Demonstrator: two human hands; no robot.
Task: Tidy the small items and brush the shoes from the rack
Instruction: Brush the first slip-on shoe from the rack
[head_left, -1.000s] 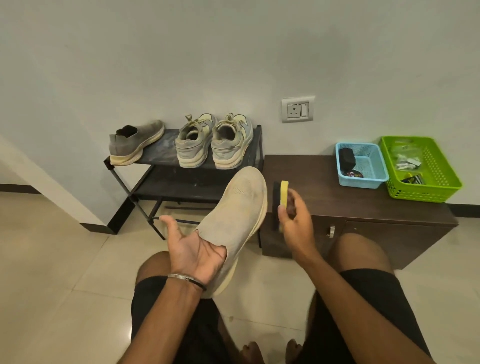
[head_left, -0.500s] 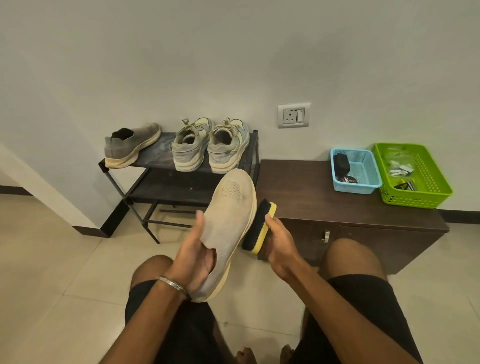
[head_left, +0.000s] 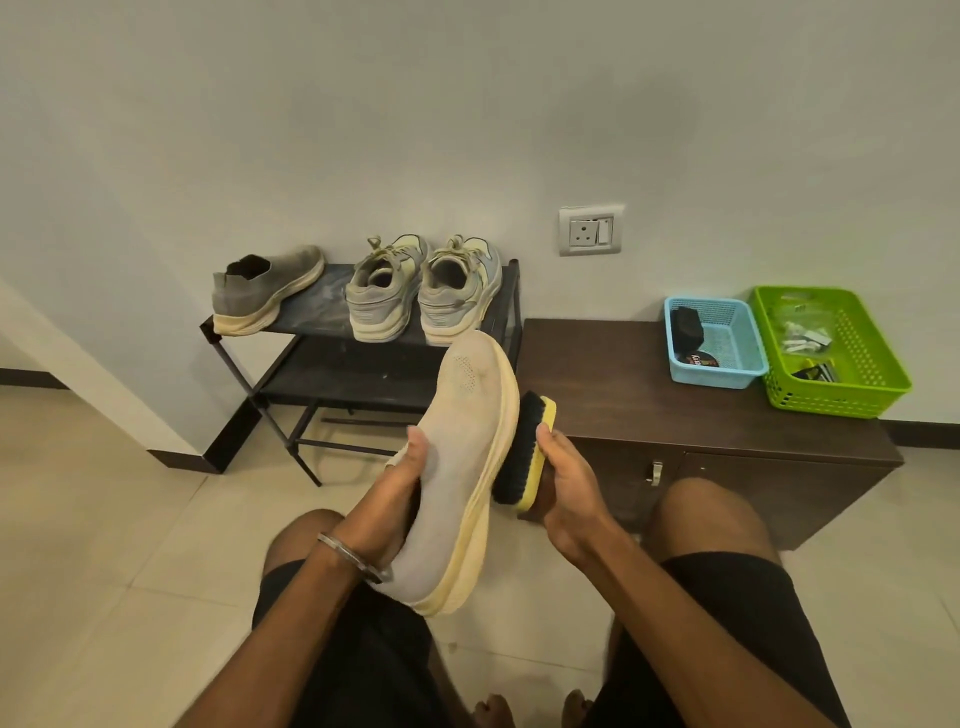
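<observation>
Slip-on shoe: pale grey knit upper, perforated toe patch, thick cream foam sole; held toe-up over the lap, tilted towards the rack; left hand tucked into the opening, thumb pressed on the upper, metal bangle at the wrist.
Brush: oblong yellow block, dense black bristles; clasped in the right hand, fingers wrapped round the back, bristles against the sole edge of the held shoe.
Rack: black metal, two tiers, dusty top shelf; bearing one matching grey slip-on at left and a pair of laced sneakers, heels outward.
Cabinet: dark wood-grain, low, just right of the rack; on it a blue mesh basket and a green perforated basket, side by side, each holding small items.
</observation>
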